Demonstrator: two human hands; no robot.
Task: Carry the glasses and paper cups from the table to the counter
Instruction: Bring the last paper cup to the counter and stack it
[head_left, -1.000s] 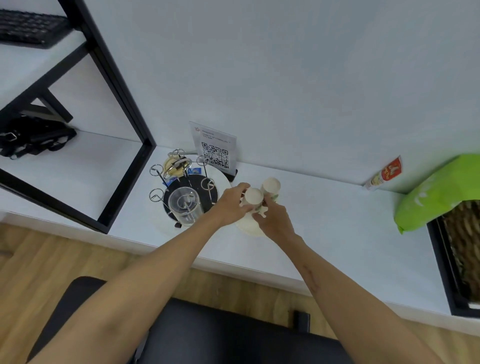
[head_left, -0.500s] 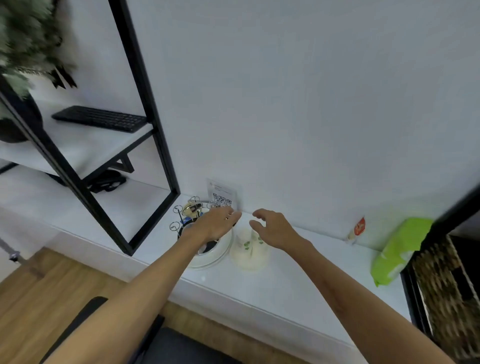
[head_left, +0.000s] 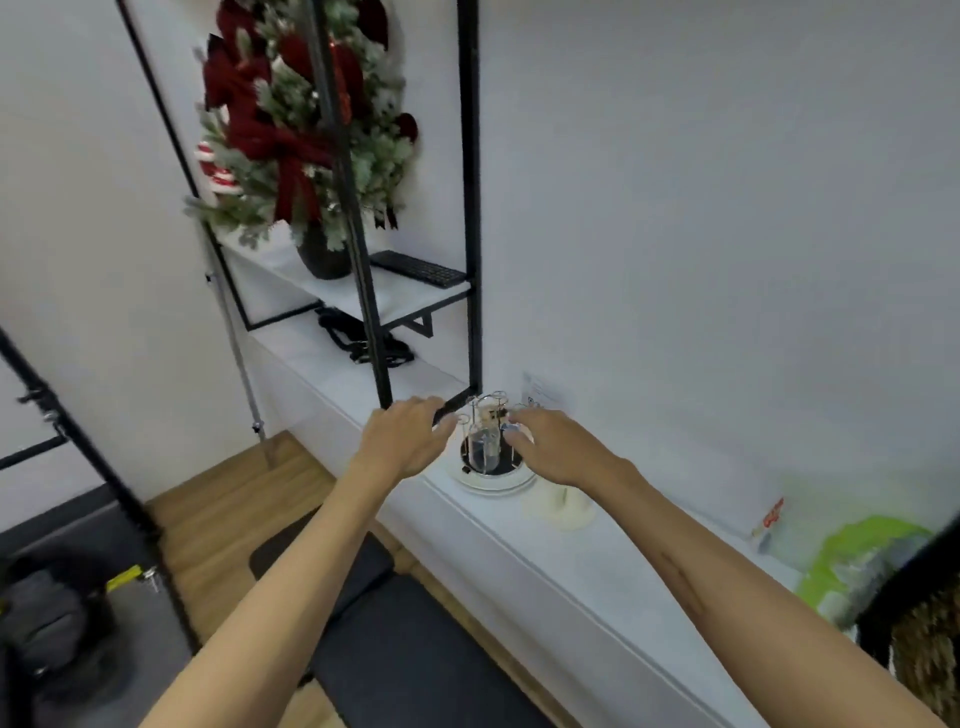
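Observation:
A clear glass (head_left: 484, 446) hangs upside down in a wire glass rack (head_left: 491, 415) on a round white tray (head_left: 493, 480) on the white counter (head_left: 597, 551). White paper cups (head_left: 558, 506) stand upside down just right of the tray, partly hidden under my right wrist. My left hand (head_left: 405, 436) hovers left of the rack, fingers apart, holding nothing. My right hand (head_left: 553, 444) hovers right of the rack, fingers spread, also holding nothing.
A black-framed shelf (head_left: 363, 260) with a keyboard (head_left: 418, 267) and a festive plant (head_left: 301, 119) stands at the left. A green bag (head_left: 857, 566) and a woven basket (head_left: 924, 649) sit at the right. A black chair seat (head_left: 405, 649) is below my arms.
Both hands let go of the paper cups, which now stand on the counter, and moved left to either side of the glass rack. My view swung up and left.

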